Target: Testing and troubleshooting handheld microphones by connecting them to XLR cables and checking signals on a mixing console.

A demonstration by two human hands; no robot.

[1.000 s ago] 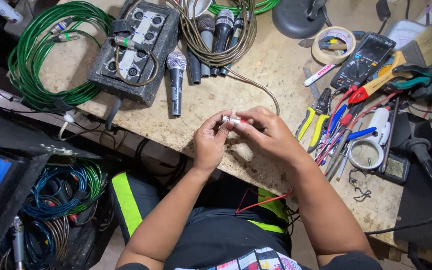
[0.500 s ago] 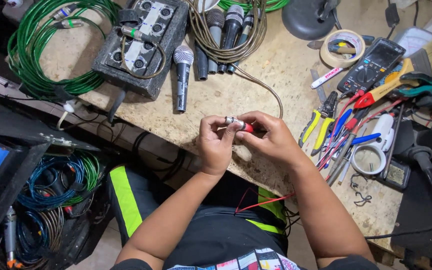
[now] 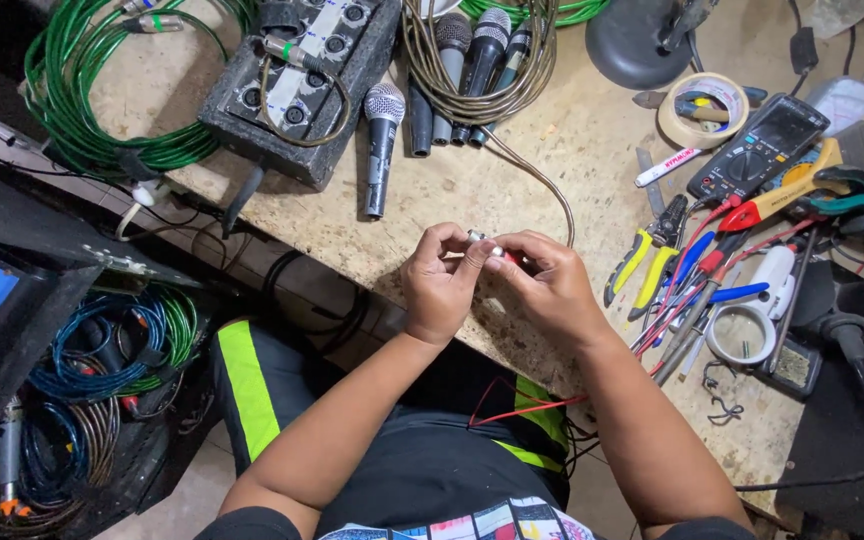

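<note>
My left hand (image 3: 439, 284) and my right hand (image 3: 542, 283) meet above the front edge of the wooden workbench (image 3: 572, 140). Both pinch a small metal connector (image 3: 483, 241) with a bit of red on it, held between the fingertips. A thin tan cable (image 3: 542, 185) runs from the connector back to a coil among the microphones. A grey microphone (image 3: 380, 140) lies on the bench just beyond my left hand.
A dark connector box (image 3: 302, 85), a green cable coil (image 3: 112, 110) and several microphones (image 3: 472, 60) fill the far bench. Pliers (image 3: 642, 255), screwdrivers, a multimeter (image 3: 757, 150), tape rolls (image 3: 697, 110) and a magnifier (image 3: 742, 335) lie to the right. Blue and green cables (image 3: 102, 350) sit low on the left.
Both hands stay closed on the connector with small finger shifts. The view has shifted slightly, so the hands sit a little lower in the frame.
</note>
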